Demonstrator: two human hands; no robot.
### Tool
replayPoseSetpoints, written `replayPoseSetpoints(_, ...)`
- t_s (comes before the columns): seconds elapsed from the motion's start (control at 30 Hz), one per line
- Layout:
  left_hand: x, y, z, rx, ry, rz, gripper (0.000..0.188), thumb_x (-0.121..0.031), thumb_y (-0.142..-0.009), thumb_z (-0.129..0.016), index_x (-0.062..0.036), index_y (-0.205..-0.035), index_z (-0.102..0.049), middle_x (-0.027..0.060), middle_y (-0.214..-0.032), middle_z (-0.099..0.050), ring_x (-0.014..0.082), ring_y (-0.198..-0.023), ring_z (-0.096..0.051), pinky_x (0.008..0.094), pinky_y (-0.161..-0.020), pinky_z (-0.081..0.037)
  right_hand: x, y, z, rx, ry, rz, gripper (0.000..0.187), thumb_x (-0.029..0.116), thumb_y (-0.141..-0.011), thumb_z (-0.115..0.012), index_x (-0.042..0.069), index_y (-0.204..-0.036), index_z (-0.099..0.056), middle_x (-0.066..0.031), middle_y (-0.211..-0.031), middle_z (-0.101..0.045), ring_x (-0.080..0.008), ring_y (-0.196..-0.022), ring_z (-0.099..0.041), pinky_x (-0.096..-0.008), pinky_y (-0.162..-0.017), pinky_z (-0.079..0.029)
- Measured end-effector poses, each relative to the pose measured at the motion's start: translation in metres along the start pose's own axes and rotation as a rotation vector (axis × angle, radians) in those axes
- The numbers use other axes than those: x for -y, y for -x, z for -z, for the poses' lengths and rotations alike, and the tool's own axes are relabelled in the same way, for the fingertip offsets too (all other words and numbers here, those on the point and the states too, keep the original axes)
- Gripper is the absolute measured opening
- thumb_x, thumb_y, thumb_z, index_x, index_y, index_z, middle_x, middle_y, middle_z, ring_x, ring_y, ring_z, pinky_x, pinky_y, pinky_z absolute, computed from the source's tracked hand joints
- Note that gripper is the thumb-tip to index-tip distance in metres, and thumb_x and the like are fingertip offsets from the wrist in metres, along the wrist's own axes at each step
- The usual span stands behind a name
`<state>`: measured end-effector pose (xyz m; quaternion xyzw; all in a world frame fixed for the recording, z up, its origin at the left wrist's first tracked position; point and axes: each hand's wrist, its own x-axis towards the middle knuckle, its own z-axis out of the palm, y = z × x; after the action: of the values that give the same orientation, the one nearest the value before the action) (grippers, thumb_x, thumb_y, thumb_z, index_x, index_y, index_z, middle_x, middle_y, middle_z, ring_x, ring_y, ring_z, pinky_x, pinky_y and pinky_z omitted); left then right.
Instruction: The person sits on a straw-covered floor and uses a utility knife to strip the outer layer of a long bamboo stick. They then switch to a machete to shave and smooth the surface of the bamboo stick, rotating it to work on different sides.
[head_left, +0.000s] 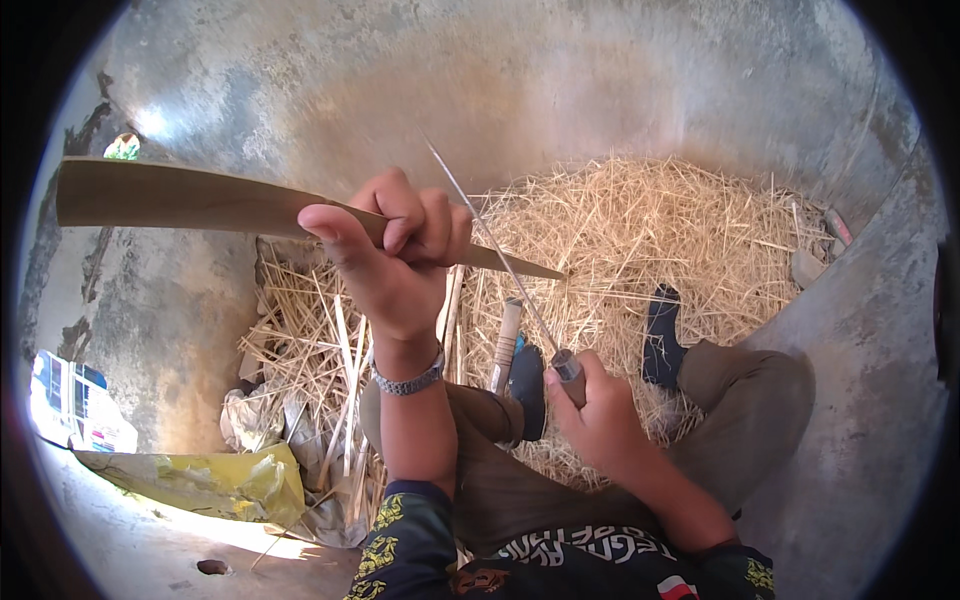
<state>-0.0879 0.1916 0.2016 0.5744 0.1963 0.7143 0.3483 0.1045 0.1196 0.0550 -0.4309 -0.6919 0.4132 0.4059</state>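
Note:
My left hand (pixel 400 250) is raised in front of me, its fingers curled around a long, flat bamboo strip (pixel 180 197). The strip's broad end reaches far left, and its narrow end tapers to the right over the shavings. Lower and to the right, my right hand (pixel 605 420) grips the handle of a knife (pixel 568 372) with a metal collar. Its thin blade points up and left, crossing the strip's narrow part in the picture; whether they touch, I cannot tell. A metal watch sits on my left wrist.
A wide heap of pale shavings (pixel 640 230) covers the floor ahead, with longer split pieces (pixel 320 350) at left. Between my legs stands a wrapped tool handle (pixel 507 345). A yellow sheet (pixel 200 480) lies lower left. Grey concrete walls (pixel 450 70) surround me closely.

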Motion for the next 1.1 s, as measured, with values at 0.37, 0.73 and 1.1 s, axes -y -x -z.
replayPoseSetpoints(0.37, 0.000, -0.004, 0.025, 0.051, 0.058, -0.024, 0.068, -0.081, -0.092, -0.044, -0.0184, -0.068, -0.029, -0.0062, -0.050, -0.021, 0.0081, -0.044, -0.012, 0.0292, -0.042, -0.012, -0.064, 0.001, -0.022, 0.001, -0.038, -0.281, 0.035, 0.027, -0.097, -0.064, -0.006, -0.105, -0.060, -0.0234, -0.071, -0.066, -0.0390, -0.064, -0.069, -0.0454, -0.060, -0.052)
replayPoseSetpoints(0.73, -0.007, -0.009, 0.049, -0.029, 0.046, -0.031, 0.068, -0.079, -0.092, -0.045, -0.0186, -0.067, -0.028, -0.0063, -0.050, -0.018, 0.0085, -0.044, -0.011, 0.0291, -0.043, -0.009, -0.092, -0.005, -0.039, 0.055, -0.063, -0.336, 0.031, 0.028, -0.097, -0.064, -0.001, -0.105, -0.061, -0.0146, -0.072, -0.065, -0.0243, -0.064, -0.065, -0.0394, -0.061, -0.050)
replayPoseSetpoints(1.1, -0.012, -0.007, 0.067, -0.095, 0.070, -0.040, 0.068, -0.079, -0.091, -0.048, -0.0192, -0.067, -0.026, -0.0064, -0.051, -0.017, 0.0088, -0.045, -0.010, 0.0289, -0.043, -0.009, -0.078, 0.001, -0.042, 0.080, -0.004, -0.241, 0.036, 0.028, -0.096, -0.064, -0.007, -0.105, -0.060, -0.0177, -0.072, -0.067, -0.0342, -0.067, -0.069, -0.0434, -0.065, -0.053)
